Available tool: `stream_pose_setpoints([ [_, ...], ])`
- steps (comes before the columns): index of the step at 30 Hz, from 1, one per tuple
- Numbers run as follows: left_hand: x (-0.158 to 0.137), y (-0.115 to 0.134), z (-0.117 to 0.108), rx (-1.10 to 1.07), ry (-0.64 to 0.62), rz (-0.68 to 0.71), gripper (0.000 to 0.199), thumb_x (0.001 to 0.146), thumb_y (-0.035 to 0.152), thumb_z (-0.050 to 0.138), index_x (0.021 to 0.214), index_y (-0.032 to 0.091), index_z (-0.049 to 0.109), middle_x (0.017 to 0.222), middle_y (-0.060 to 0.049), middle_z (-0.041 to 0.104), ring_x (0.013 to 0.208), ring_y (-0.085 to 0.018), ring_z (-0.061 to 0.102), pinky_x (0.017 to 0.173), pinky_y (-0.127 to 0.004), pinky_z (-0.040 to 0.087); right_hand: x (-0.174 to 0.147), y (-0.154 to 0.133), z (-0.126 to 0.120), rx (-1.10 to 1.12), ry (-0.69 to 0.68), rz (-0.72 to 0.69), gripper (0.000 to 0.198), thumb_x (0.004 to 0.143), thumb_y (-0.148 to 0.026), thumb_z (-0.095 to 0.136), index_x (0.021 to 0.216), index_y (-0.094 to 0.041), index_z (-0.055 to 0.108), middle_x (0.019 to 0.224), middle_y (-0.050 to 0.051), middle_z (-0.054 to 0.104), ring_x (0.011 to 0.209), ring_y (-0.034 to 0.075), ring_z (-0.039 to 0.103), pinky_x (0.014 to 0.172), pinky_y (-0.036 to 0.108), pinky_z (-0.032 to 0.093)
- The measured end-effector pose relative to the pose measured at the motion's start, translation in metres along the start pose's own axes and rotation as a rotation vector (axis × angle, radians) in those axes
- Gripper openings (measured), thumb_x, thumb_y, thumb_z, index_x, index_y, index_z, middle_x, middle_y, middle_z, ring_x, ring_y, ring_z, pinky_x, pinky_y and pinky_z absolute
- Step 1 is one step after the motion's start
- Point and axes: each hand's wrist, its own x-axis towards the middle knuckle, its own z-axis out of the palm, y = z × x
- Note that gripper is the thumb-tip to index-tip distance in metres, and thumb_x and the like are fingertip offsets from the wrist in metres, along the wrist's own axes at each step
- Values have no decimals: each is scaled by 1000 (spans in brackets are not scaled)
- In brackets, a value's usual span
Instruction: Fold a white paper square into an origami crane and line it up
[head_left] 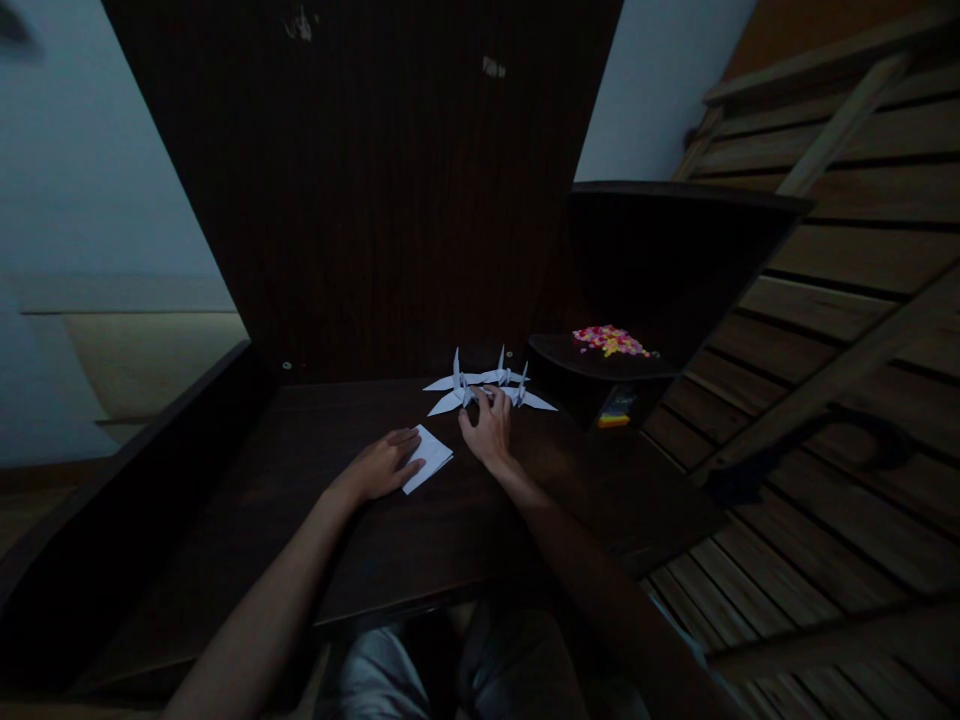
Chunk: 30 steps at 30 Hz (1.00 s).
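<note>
My left hand [386, 463] rests on a folded square of white paper [429, 455], gripping its left side with thumb and fingers. One corner of the paper points right, and its layers are slightly apart at the edge. Ahead and to the right, my right hand [489, 430] reaches to a group of several white paper cranes [448, 401] standing with their wings spread. Its fingers are bent around the middle of the front cranes, where one crane is partly hidden behind them. Necks and tails point upward, and the wings overlap.
A dark wooden desk [300, 480] has a tall back panel [360, 200] and a raised left side. On the small corner shelf [551, 348] lies a pile of colourful small pieces [611, 340]. Below it is a yellow and blue item [615, 408]. Wooden slats [832, 360] stand at right.
</note>
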Motion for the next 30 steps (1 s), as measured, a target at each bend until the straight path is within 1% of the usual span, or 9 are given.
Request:
stream_pose_setpoints([
  [2, 0, 0, 0, 6, -5, 7, 59, 91, 55, 33, 132, 16, 49, 140, -12, 47, 131, -25, 41, 107, -40, 36, 1, 3, 3, -32, -86, -2, 47, 81, -32, 56, 127, -24, 52, 133, 11, 40, 121, 29, 35, 96, 44, 38],
  [5, 1, 0, -1, 18, -17, 0, 60, 91, 55, 32, 132, 15, 49, 141, -13, 45, 132, -26, 40, 107, -41, 36, 1, 5, 8, -47, -199, -7, 51, 83, -37, 53, 132, -27, 46, 142, 9, 34, 128, 31, 27, 99, 48, 34],
  [9, 0, 1, -1, 15, -18, -11, 59, 91, 56, 32, 133, 18, 49, 142, -11, 46, 131, -25, 40, 106, -41, 36, 3, 5, 11, -45, -304, 15, 55, 84, -40, 49, 135, -21, 42, 143, 12, 36, 129, 32, 25, 101, 50, 30],
  [11, 0, 1, -1, 13, -21, -17, 61, 91, 57, 32, 133, 16, 48, 142, -12, 45, 132, -26, 40, 107, -41, 36, 3, 5, 11, -44, -341, 24, 56, 85, -40, 47, 136, -18, 40, 143, 13, 37, 129, 32, 26, 102, 50, 29],
  [13, 1, 0, 0, 13, -24, -18, 62, 91, 57, 31, 133, 15, 48, 142, -13, 44, 131, -26, 40, 107, -41, 36, 4, 5, 12, -27, -345, 23, 56, 86, -39, 46, 136, -16, 39, 142, 14, 38, 128, 32, 27, 101, 50, 29],
  [20, 1, -2, 2, -2, -6, 4, 61, 90, 58, 32, 133, 17, 49, 142, -11, 46, 130, -26, 41, 108, -41, 35, 0, 3, 7, 28, -257, -12, 52, 82, -33, 51, 132, -17, 46, 137, 12, 46, 121, 32, 35, 98, 50, 33],
  [24, 0, -2, 1, 1, -27, -6, 63, 90, 57, 32, 132, 14, 49, 142, -14, 45, 130, -28, 41, 108, -42, 35, -2, -1, -1, -2, -283, -13, 53, 82, -32, 51, 132, -13, 46, 138, 12, 45, 123, 31, 35, 100, 47, 33],
  [27, 1, -1, 0, 13, -34, -11, 64, 91, 57, 32, 132, 12, 49, 142, -15, 44, 131, -28, 40, 107, -42, 35, -4, -3, -4, -21, -320, 8, 53, 83, -31, 50, 133, -14, 44, 140, 13, 42, 126, 31, 31, 102, 47, 31],
  [30, 1, 0, -2, 20, -26, -4, 62, 91, 56, 32, 132, 14, 49, 142, -13, 45, 131, -27, 40, 107, -43, 36, -5, -3, -4, -24, -351, 24, 54, 83, -31, 50, 134, -15, 42, 141, 13, 41, 128, 31, 30, 102, 49, 31],
])
